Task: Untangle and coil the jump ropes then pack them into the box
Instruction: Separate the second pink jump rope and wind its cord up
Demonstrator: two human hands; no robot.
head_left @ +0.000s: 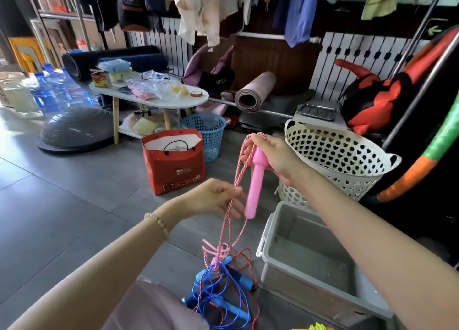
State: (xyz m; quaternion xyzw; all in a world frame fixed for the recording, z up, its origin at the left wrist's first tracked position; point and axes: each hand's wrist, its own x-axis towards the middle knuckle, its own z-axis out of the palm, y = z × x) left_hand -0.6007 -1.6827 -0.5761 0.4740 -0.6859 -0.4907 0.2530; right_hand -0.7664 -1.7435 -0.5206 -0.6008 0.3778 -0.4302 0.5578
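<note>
My right hand (272, 157) is raised and grips the top of a pink jump rope handle (255, 183) together with loops of its pink-and-white cord (237, 178). The handle hangs downward. Lower and to the left, my left hand (216, 198) pinches the hanging cords. The cord runs down into a tangle on the floor, where a second pink handle (215, 258) is caught among blue handles (237, 281) and blue and red cords (223, 302). A grey plastic box (278, 232) with nothing in it stands on the floor at the right of the tangle.
Behind the box is a white heart-patterned basket (332, 155). A red paper bag (173, 160), a blue basket (206, 133), a white low table (154, 98) and a grey balance dome (74, 130) stand farther back. Hoops (437, 140) lean at the right.
</note>
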